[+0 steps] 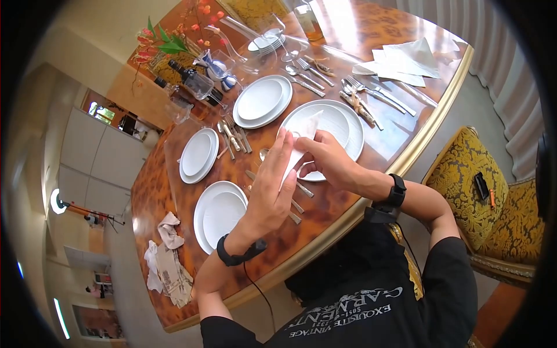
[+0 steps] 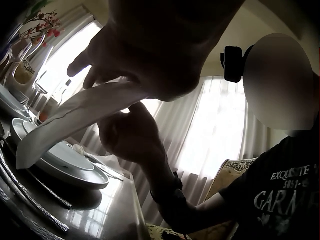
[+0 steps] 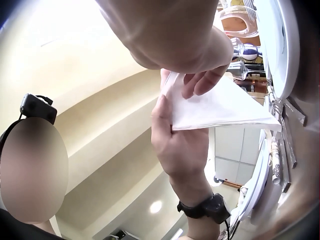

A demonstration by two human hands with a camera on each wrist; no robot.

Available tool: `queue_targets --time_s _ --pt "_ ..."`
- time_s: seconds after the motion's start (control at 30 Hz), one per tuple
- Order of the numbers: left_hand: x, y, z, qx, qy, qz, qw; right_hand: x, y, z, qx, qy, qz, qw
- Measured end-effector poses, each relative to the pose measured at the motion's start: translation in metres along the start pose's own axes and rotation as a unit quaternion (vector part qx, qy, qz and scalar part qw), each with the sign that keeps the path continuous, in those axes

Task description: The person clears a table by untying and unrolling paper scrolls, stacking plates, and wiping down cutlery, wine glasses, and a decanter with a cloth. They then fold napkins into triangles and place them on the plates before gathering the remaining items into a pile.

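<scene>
A white folded napkin [image 1: 307,126], with a pointed end, is held up over the table between both hands. My left hand [image 1: 271,180] holds it from the left, fingers stretched along one face and the thumb on the other; the right wrist view shows that thumb on the near edge of the napkin [image 3: 220,107]. From the right, my right hand [image 1: 331,158] pinches the napkin with bent fingers and thumb. Behind and below the napkin lies a stack of white plates [image 1: 355,136]. Cutlery [image 1: 297,207] on the table is partly hidden under the hands.
Other plate settings [image 1: 261,100] stand around the glossy table, with tied cutlery [image 1: 360,107] beside them. Wine glasses [image 1: 200,87], bottles [image 1: 308,22] and flowers [image 1: 168,43] stand farther back. White napkins [image 1: 406,62] lie at right; crumpled cloths [image 1: 169,231] at left. A patterned chair [image 1: 470,185] is at right.
</scene>
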State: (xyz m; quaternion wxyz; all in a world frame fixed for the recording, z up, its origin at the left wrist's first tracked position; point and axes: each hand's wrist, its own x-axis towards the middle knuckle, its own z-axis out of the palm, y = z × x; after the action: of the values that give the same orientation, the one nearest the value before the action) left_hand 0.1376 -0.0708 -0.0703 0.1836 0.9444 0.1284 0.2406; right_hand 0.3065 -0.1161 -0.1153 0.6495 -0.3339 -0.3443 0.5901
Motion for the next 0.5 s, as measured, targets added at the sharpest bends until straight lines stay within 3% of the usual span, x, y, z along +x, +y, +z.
queue_targets --time_s 0.07,0.1,0.13,0.17,0.2,0.23,0.27,0.33,0.4,0.5 --pt "-0.003 -0.007 -0.004 -0.153 -0.033 -0.065 0.985 -0.003 -0.001 -0.002 0.047 0.019 0.028 0.998" --pt "-0.002 -0.006 -0.005 -0.238 -0.039 -0.109 0.964 0.0 0.005 -0.01 0.03 -0.023 0.019 0.999" --pt "-0.001 -0.003 -0.008 -0.238 -0.04 -0.11 0.964 0.003 0.012 -0.012 0.031 -0.022 0.02 0.999" --pt "0.002 0.001 -0.012 -0.385 -0.034 -0.187 0.903 0.005 0.019 -0.014 0.013 0.008 -0.014 1.0" --pt "0.005 0.008 -0.016 -0.52 -0.027 -0.258 0.814 0.006 0.023 -0.014 -0.005 0.038 -0.046 0.998" --pt "0.012 0.017 -0.021 -0.553 -0.025 -0.236 0.799 0.006 0.023 -0.016 -0.014 0.036 -0.034 0.999" --pt "0.013 0.017 -0.02 -0.554 -0.025 -0.236 0.798 0.005 0.023 -0.017 -0.015 0.037 -0.033 0.999" --pt "0.016 0.014 -0.02 -0.558 -0.012 -0.218 0.8 -0.004 0.018 -0.013 0.051 -0.036 -0.028 0.998" --pt "0.019 0.01 -0.017 -0.573 0.019 -0.206 0.793 -0.012 0.007 -0.013 0.089 -0.033 -0.003 0.995" --pt "0.019 -0.003 -0.014 -0.553 0.087 -0.221 0.799 -0.022 -0.01 -0.029 -0.099 -0.003 0.018 0.995"
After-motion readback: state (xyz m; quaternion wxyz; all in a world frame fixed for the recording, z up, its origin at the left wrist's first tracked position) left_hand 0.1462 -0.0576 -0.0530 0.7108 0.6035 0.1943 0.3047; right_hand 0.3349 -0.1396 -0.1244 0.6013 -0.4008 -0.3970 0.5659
